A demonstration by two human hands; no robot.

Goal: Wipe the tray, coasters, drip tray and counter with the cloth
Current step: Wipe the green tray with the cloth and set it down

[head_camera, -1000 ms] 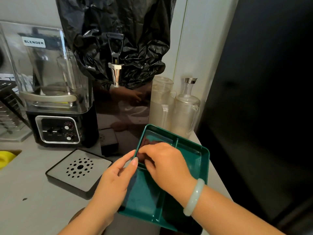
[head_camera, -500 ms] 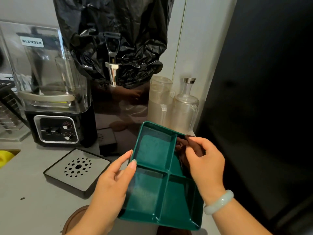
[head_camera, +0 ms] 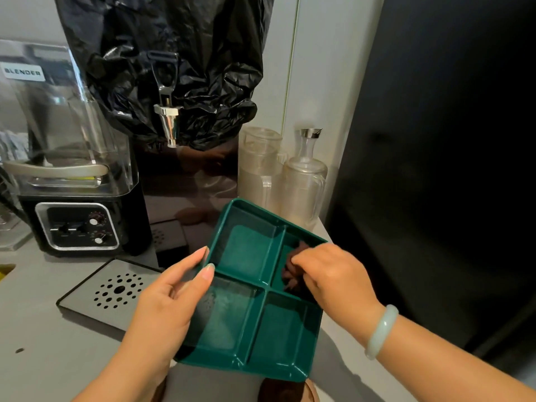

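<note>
A dark green tray (head_camera: 255, 323) with several compartments is tilted up off the grey counter (head_camera: 43, 343). My left hand (head_camera: 171, 303) holds its left rim, thumb on the edge. My right hand (head_camera: 333, 274) grips a dark brown cloth (head_camera: 291, 268) and presses it into the far right compartment. The square drip tray (head_camera: 113, 291), grey with a ring of holes, lies on the counter left of the green tray. Brown round coasters (head_camera: 285, 390) show partly below the tray's near edge.
A blender (head_camera: 69, 175) stands at the back left. A drinks dispenser wrapped in a black bag (head_camera: 162, 53) with a metal tap (head_camera: 168, 117) is behind the tray. Two clear jugs (head_camera: 284, 178) stand at the back right beside a dark appliance (head_camera: 449, 169).
My right hand moved with the cloth from the far left compartment to the far right one. The tray tipped up a little. My left hand kept its hold on the left rim.
</note>
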